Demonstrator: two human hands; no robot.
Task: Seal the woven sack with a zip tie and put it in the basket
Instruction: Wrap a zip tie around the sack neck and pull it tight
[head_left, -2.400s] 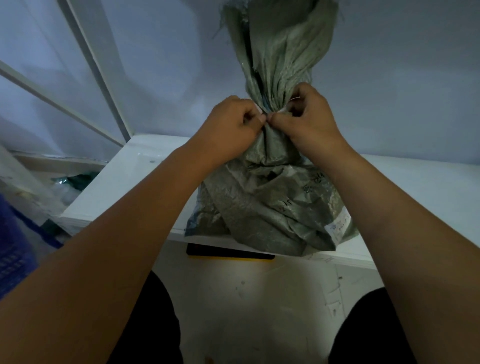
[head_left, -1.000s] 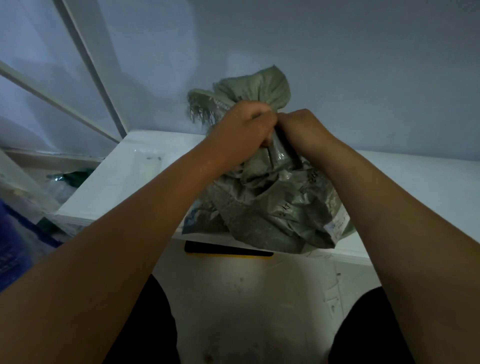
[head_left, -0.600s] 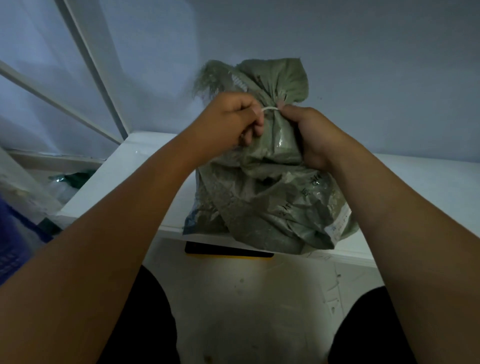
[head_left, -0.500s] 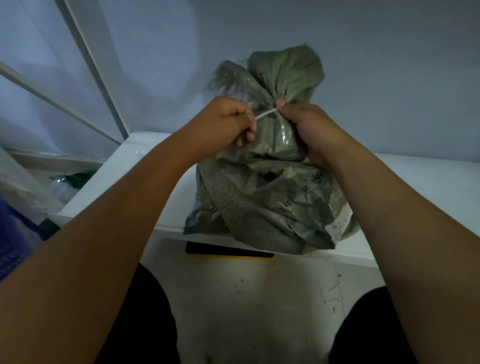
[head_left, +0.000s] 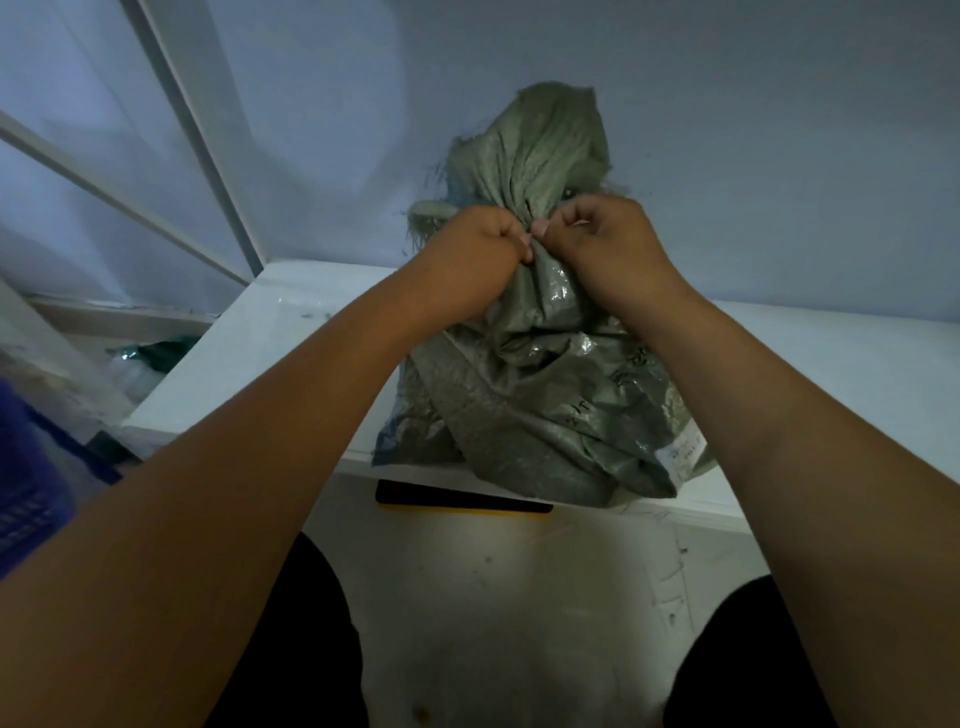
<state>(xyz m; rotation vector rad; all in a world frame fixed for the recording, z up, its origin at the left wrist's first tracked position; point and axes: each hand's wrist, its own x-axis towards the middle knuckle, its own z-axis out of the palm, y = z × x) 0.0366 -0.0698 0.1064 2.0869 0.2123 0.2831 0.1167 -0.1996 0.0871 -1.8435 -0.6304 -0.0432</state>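
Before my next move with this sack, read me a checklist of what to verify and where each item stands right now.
1. Neck gathered: ok. The grey-green woven sack is bunched tight at the top.
2. Grip: ok. The left hand and right hand both grip the neck, knuckles together.
3. Zip tie closed and snug: cannot tell. The hands hide it.
4. Sack supported: ok, with care. It rests on the white shelf, its bottom overhanging the front edge.
5. Basket ready: cannot tell. Only part of the blue plastic basket shows at the left edge.
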